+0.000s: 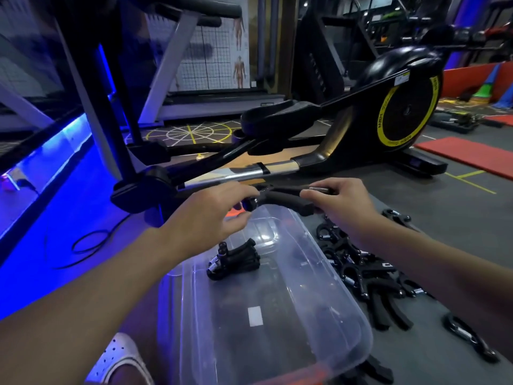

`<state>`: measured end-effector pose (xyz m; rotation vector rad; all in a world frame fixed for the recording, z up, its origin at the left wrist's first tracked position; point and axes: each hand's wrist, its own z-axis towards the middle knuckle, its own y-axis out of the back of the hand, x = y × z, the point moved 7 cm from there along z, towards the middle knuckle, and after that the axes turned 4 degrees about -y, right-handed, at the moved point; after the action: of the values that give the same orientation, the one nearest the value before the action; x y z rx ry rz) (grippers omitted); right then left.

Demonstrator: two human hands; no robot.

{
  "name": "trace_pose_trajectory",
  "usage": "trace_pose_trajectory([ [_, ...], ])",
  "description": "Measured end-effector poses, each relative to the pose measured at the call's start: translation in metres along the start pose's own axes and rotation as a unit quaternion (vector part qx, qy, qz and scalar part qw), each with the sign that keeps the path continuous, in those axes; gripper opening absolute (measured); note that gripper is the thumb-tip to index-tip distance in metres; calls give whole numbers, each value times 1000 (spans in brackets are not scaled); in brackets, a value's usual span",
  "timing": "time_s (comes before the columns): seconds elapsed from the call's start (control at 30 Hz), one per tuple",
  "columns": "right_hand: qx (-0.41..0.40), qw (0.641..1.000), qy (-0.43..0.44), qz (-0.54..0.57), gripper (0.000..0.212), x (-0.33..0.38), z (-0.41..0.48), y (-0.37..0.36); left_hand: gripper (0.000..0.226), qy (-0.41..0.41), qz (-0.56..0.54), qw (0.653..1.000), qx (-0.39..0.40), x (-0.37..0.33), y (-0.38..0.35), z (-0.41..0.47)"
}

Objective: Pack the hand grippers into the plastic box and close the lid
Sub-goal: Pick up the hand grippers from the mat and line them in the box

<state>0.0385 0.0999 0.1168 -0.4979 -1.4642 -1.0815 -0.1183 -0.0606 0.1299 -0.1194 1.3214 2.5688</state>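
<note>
A clear plastic box (341, 276) stands open on the floor in front of me. Inside it, near the far left, lie a couple of black hand grippers (236, 259). Above the box's far edge I hold one black hand gripper (280, 197) between both hands. My left hand (211, 215) pinches its knob end with thumb and fingertips. My right hand (341, 207) grips its foam handles. A pile of several black hand grippers (363, 270) lies on the floor right of the box. No lid can be picked out with certainty.
A black and yellow elliptical trainer (394, 112) stands just beyond the box, its rail and base (144, 193) close to my left hand. A black cable (91, 243) loops on the blue-lit floor at left. A carabiner (469, 340) lies at the right. My white shoe (119, 357) is at bottom left.
</note>
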Motion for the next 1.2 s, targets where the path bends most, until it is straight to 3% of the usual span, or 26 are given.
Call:
trace_pose_trajectory([
  [0.2,48,997,-34,44,6,-10,3,-24,24,-11,-12,999,-32,0,8,2],
  [0.3,87,996,-32,7,20,-11,0,-32,23,15,-17,999,-37,8,12,2],
  [0.43,104,988,44,-102,29,0,-1,-38,23,36,-21,999,-22,14,12,1],
  [0.57,93,988,101,-75,41,14,-1,-37,21,65,-25,998,-6,25,8,-1],
  [0.87,77,976,179,-93,26,23,-2,-53,16,115,-57,991,25,34,1,-9],
  [1.2,115,983,117,-82,27,13,5,-80,15,182,-93,979,20,54,-2,-31],
])
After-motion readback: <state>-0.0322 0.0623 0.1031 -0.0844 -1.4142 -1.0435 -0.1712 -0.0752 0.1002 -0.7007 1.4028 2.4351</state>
